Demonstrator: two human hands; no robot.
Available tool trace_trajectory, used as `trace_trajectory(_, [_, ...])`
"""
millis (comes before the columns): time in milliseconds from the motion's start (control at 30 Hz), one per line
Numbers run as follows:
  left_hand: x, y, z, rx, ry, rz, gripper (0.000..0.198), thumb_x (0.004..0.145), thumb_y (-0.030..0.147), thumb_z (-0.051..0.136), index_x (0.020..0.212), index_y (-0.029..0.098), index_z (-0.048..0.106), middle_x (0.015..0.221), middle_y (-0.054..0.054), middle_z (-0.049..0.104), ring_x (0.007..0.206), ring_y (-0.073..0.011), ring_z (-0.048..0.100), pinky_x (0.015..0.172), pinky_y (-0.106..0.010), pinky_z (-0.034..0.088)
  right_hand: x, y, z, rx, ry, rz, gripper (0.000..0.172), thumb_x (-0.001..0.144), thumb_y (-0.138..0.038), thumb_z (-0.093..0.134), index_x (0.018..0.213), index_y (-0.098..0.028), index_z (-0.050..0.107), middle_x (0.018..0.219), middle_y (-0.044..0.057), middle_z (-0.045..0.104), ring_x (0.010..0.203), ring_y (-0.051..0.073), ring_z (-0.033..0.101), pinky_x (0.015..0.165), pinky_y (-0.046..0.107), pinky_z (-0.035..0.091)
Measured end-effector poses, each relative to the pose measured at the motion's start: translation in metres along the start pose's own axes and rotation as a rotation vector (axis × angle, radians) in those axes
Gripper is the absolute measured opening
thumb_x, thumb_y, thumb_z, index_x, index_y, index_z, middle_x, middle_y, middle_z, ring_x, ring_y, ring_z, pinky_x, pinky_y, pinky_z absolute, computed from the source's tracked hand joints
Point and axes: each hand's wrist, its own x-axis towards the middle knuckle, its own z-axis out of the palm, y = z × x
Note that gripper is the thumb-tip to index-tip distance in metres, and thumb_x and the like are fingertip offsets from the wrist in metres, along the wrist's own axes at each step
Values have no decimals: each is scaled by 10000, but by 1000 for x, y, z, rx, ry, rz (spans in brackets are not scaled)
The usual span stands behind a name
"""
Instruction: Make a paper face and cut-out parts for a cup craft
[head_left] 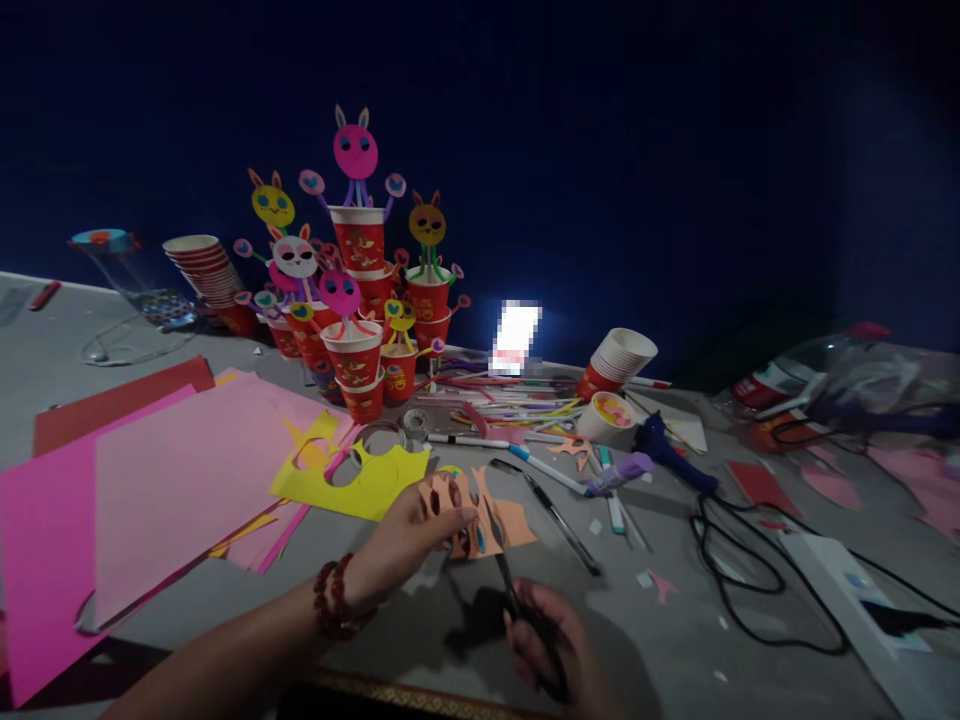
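Between the thumb and fingers of my left hand [409, 535] is a piece of orange paper [517, 525] with dark and blue eye-like shapes drawn on it. My right hand [551, 640] grips a pair of dark scissors [508, 588] by the handles. The blades reach up into the paper, near one of the drawn shapes. Just right of the paper a black pen [559, 520] lies on the table. Yellow paper [352, 485] with round holes cut out lies behind my left hand.
Red paper cups with paper animal figures [356, 240] stand stacked at the back. Pink sheets [180, 490] cover the left side. A blue glue gun [671, 455], a black cable [750, 590] and a bottle [787, 380] are on the right. A small cup [604, 420] holds paper bits.
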Motion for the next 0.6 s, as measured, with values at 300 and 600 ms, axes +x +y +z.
trace_trajectory(300, [0,-1,0,-27,-15,2,307,828,387,688,688,157,541,677,21,538,603,-116,522,565,-226,390,-1,-5,0,-4,0,15,638,596,-808,662,640,-207,452,530,-81,346,437,62,315,411,190,245])
trace_trajectory(600, [0,-8,-2,-15,8,35,296,844,354,674,666,160,536,691,21,530,629,-121,531,620,-242,420,1,-11,2,34,-16,17,674,530,-838,678,618,-201,473,481,-90,352,385,45,296,366,175,270])
